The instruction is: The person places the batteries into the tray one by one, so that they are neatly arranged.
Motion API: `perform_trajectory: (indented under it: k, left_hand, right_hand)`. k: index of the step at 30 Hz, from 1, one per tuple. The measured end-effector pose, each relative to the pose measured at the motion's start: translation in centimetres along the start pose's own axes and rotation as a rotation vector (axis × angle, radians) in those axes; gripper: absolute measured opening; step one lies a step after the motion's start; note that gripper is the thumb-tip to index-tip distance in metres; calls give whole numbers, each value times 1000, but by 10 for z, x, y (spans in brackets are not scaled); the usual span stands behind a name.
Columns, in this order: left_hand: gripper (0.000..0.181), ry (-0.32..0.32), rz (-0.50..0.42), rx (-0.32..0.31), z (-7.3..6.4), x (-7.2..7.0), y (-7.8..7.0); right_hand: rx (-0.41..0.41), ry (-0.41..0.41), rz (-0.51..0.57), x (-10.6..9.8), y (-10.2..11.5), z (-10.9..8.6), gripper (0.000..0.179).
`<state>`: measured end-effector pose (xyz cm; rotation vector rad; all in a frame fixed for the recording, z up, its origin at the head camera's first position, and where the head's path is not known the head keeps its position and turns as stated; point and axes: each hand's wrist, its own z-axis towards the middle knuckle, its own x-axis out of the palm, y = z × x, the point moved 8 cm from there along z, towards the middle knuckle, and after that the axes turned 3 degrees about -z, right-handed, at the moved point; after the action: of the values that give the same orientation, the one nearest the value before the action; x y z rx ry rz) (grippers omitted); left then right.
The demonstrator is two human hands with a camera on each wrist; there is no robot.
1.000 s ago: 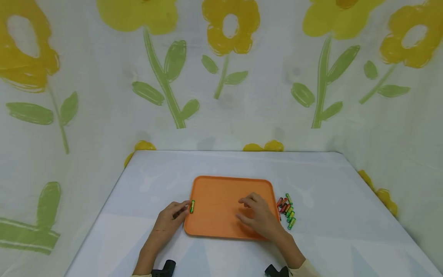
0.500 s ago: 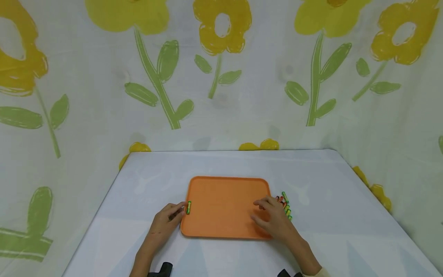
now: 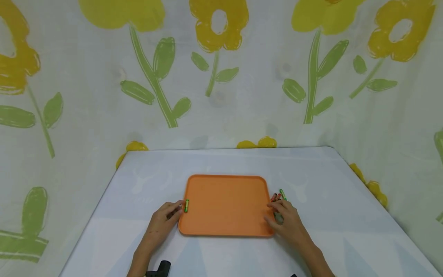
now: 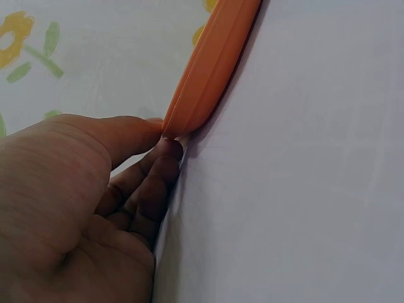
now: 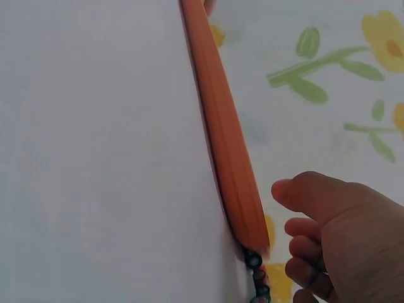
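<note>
An orange tray [image 3: 225,215] lies on the white table, with one green battery [image 3: 186,206] upright in view along its left edge. My left hand [image 3: 160,221] pinches the tray's left side; in the left wrist view the thumb [image 4: 136,136] is at the rim and the fingers [image 4: 154,189] curl beneath it. Over the tray's right edge hovers my right hand [image 3: 292,225], fingers loosely bent and nothing held. It partly hides a pile of red and green batteries [image 3: 277,197] beside the tray. Battery ends [image 5: 254,260] show by the tray corner in the right wrist view.
The white table [image 3: 149,169] extends around the tray, its far edge against a flower-printed cloth [image 3: 242,115]. A black strap piece [image 3: 160,268] sits at my left wrist.
My right hand has moved rightward from above the tray to its right edge, now covering part of the battery pile. The left hand stays at the tray's left side. The view has shifted slightly.
</note>
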<state>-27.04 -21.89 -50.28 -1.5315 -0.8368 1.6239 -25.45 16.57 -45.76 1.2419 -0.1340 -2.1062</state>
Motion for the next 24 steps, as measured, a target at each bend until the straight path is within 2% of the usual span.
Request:
perform_trajectory:
  k: [8, 14, 24]
  left_hand:
    - [37, -10, 23, 11, -1, 0, -3]
    - [38, -7, 17, -11, -1, 0, -3]
    - [38, 7, 16, -1, 0, 0, -1]
  right_hand:
    - [116, 24, -18, -1, -27, -15, 39]
    - [174, 26, -44, -6, -34, -19, 41]
    - [266, 65, -39, -9, -49, -29, 47]
